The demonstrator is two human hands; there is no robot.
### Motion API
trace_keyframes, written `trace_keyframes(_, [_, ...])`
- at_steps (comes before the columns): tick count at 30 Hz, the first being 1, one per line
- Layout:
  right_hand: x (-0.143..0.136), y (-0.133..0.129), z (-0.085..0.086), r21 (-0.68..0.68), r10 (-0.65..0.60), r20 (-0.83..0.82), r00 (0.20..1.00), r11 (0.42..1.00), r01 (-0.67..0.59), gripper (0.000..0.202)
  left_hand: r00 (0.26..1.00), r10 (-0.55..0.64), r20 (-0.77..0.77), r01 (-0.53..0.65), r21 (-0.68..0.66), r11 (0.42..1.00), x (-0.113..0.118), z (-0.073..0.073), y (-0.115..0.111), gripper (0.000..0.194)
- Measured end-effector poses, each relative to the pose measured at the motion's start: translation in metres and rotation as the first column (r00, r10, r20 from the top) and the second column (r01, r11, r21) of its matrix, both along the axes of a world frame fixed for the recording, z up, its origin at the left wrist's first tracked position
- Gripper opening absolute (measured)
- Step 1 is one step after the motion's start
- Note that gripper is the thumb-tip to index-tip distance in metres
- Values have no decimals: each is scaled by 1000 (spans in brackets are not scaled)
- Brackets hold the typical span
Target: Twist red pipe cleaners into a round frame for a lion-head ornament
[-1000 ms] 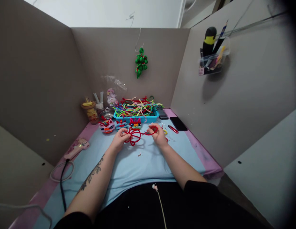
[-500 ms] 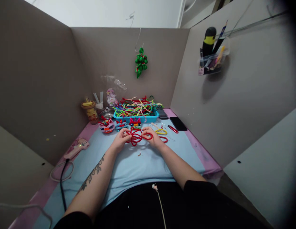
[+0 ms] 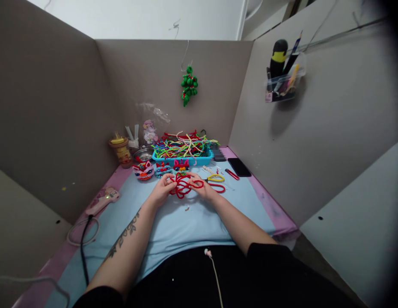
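Note:
A looped red pipe-cleaner shape (image 3: 181, 188) is held up over the blue cloth (image 3: 186, 222) between both hands. My left hand (image 3: 162, 188) pinches its left side between thumb and fingers. On the right side, my right hand (image 3: 200, 185) has its fingers closed round the loops, one loop lying across them. Just behind the hands sit small animal-face figures: a pink one (image 3: 143, 170), a blue one (image 3: 163, 170) and a red one (image 3: 181, 165). Scissors with a yellow handle (image 3: 216, 178) lie beside my right hand, next to a red loop (image 3: 218, 188).
A blue basket (image 3: 182, 160) of coloured pipe cleaners stands at the back, by a metal bowl (image 3: 144, 153) and a cup (image 3: 122, 152). At right lie a phone (image 3: 239, 167) and a red cutter (image 3: 232, 174); at left, a corded glue gun (image 3: 103, 202). Partitions (image 3: 138, 77) enclose the table.
My right hand has shifted slightly left along the red shape, and its fingers have moved in behind the loops. More of the scissors shows. My left hand keeps its pinch.

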State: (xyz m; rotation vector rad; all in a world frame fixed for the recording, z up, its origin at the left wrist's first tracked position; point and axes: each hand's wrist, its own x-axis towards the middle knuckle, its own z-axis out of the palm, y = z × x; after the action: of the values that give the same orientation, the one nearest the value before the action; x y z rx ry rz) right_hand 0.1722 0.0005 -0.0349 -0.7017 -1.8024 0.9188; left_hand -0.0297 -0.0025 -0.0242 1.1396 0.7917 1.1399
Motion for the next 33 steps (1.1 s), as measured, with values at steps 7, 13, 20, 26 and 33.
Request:
trace_keyframes(7, [-1, 0, 1, -98, 26, -3, 1000, 995, -26, 30, 1000, 9, 1, -9, 9, 1000, 2, 1, 0, 47])
trace_keyframes(13, [-7, 0, -4, -152, 36, -85, 996, 987, -49, 42, 1000, -8, -9, 9, 36, 999, 3, -5, 3, 46])
trace_keyframes(20, [-17, -1, -8, -191, -90, -172, 981, 980, 57, 29, 1000, 13, 2, -13, 65, 998, 12, -13, 4, 47])
trace_keyframes(26, [-19, 2, -10, -58, -245, -53, 968, 969, 242, 22, 996, 51, 71, -51, 3, 999, 22, -12, 1, 46])
trace_keyframes(33, [-24, -1, -13, 114, -593, -139, 793, 786, 608, 66, 976, 96, 194, -77, -101, 992, 30, -10, -1, 49])
